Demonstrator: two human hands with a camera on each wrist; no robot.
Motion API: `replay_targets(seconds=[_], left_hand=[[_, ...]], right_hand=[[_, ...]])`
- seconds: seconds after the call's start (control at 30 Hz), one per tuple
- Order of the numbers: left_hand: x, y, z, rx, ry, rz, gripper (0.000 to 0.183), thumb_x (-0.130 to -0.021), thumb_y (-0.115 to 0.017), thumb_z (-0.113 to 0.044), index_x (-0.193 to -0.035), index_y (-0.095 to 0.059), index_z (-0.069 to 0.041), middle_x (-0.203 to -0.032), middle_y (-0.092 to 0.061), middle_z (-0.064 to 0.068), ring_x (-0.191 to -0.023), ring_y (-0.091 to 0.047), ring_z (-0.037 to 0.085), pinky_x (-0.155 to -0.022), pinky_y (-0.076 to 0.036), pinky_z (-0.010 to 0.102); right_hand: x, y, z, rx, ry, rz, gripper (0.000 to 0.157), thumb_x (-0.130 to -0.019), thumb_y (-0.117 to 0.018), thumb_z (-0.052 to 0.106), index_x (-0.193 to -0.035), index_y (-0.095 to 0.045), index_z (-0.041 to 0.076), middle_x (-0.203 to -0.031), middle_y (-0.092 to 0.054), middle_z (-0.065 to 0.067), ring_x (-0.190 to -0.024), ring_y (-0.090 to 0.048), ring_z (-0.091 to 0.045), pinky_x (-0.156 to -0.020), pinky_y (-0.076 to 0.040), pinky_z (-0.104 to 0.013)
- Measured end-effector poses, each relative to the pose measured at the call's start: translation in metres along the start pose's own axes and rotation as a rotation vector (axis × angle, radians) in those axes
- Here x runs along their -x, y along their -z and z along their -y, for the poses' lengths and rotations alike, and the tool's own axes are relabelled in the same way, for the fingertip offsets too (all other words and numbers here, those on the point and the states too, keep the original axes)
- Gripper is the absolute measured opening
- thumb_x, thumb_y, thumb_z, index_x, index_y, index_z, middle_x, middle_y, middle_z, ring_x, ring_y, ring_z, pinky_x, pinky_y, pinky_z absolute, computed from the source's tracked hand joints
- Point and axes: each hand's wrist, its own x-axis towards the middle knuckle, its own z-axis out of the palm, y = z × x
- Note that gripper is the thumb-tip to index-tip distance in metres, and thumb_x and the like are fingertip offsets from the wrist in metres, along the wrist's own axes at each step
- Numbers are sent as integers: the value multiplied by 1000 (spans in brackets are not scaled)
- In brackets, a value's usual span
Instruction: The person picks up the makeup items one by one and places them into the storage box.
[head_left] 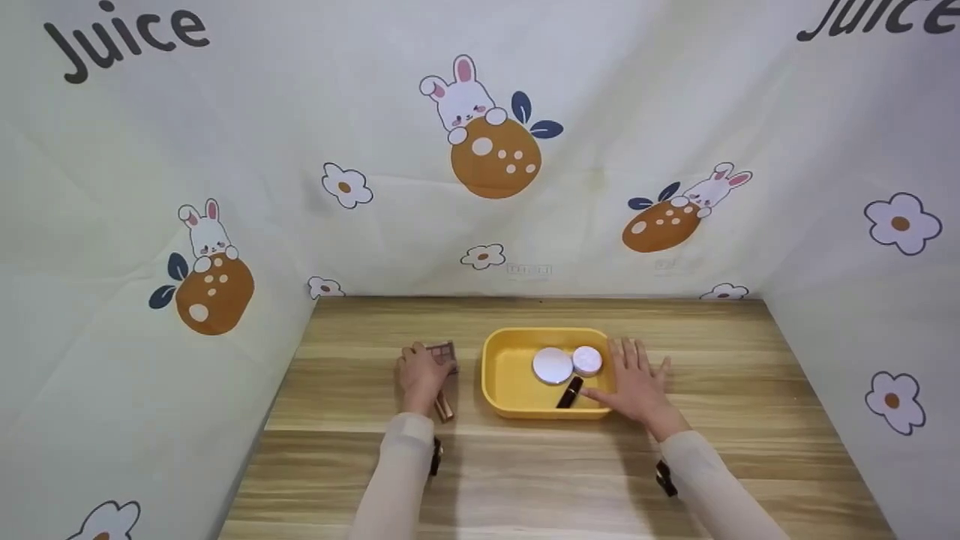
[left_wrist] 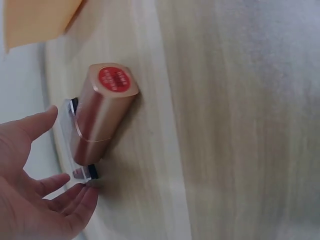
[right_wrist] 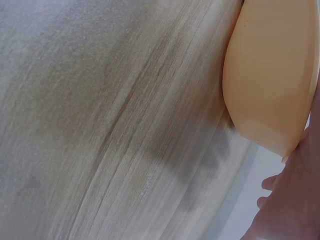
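Note:
My left hand (head_left: 421, 375) is at an eyeshadow palette (head_left: 445, 352) left of the tray. In the left wrist view, its fingertips are right at the palette's lower edge, and its thumb stands apart from the fingers. A rose-gold lipstick tube (left_wrist: 102, 112) with a red end label lies close in front of the palette, partly hiding it. With fingers spread, my right hand (head_left: 636, 386) rests on the right rim of a yellow tray (head_left: 510, 375). Its thumb reaches over the tray's inside, near a dark lipstick tube (head_left: 571, 392).
A larger round white case (head_left: 553, 365) and a smaller round white jar (head_left: 586, 361) sit side by side in the tray. The wood-grain table (head_left: 525, 480) is bordered at the back and sides by printed cloth (head_left: 390, 232).

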Motion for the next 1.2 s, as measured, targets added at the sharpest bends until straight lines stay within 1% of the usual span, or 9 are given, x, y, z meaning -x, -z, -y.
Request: replay_targets(seconds=[0.1,0.27,0.53,0.63,0.73,0.83,0.97,1.07,1.2], left_hand=[[-1,-4,-2,-36,4,-7,82,-84,-79,-38,-139,-41,9,-138,-45,31,-128,-46,45,-106,-45,52],[-3,-7,-6,-25,22,-5,81,-82,-81,-33,-140,-40,7,-136,-46,30,-128,-46,45,-102,-48,51],[-6,-9,-12,-59,4,-22,97,-75,-88,-28,-147,-32,4,-140,-43,32,-129,-43,48,-108,-40,59],[-6,-10,-14,-85,-6,-39,101,-71,-91,-28,-147,-33,5,-140,-42,33,-128,-43,48,-108,-42,57],[-6,-9,-15,-122,-12,-37,102,-70,-91,-33,-146,-35,7,-142,-39,32,-128,-43,47,-109,-41,54],[-5,-8,-16,-128,-13,-17,98,-72,-90,-33,-145,-38,7,-146,-35,31,-131,-41,47,-112,-39,53],[-4,-6,-18,-48,-13,-9,89,-75,-88,-18,-146,-39,2,-147,-34,30,-129,-45,47,-108,-43,53],[-4,-5,-19,-1,-25,-13,81,-80,-80,-7,-149,-38,-3,-145,-39,29,-123,-52,47,-101,-49,54],[-3,-3,-18,28,-56,-28,63,-90,-66,-5,-148,-42,-7,-140,-49,28,-116,-58,48,-96,-52,55]], right_hand=[[0,0,0,5,3,-3,114,-81,-62,74,-160,-11,9,-165,-13,-24,-152,-8,-48,-109,3,-83],[0,1,0,0,5,5,114,-81,-61,74,-160,-11,9,-165,-13,-24,-152,-7,-48,-109,4,-82],[1,3,2,3,6,3,112,-82,-62,73,-160,-14,8,-165,-14,-25,-152,-9,-49,-109,3,-82],[0,2,1,5,2,4,112,-82,-62,73,-160,-15,8,-165,-13,-25,-152,-8,-48,-109,3,-82],[0,1,1,2,3,2,113,-81,-62,73,-160,-13,8,-165,-14,-25,-152,-8,-48,-109,4,-82],[0,1,1,0,4,-1,113,-81,-62,73,-160,-13,8,-165,-14,-26,-152,-9,-48,-109,4,-82],[1,2,2,5,1,-6,112,-81,-62,73,-160,-16,8,-165,-15,-25,-152,-9,-48,-109,3,-82],[1,2,2,9,0,-4,112,-81,-62,73,-160,-16,8,-165,-14,-25,-152,-9,-48,-110,3,-82],[1,3,1,10,-3,4,112,-82,-61,74,-160,-15,8,-165,-13,-25,-152,-8,-48,-110,3,-82]])
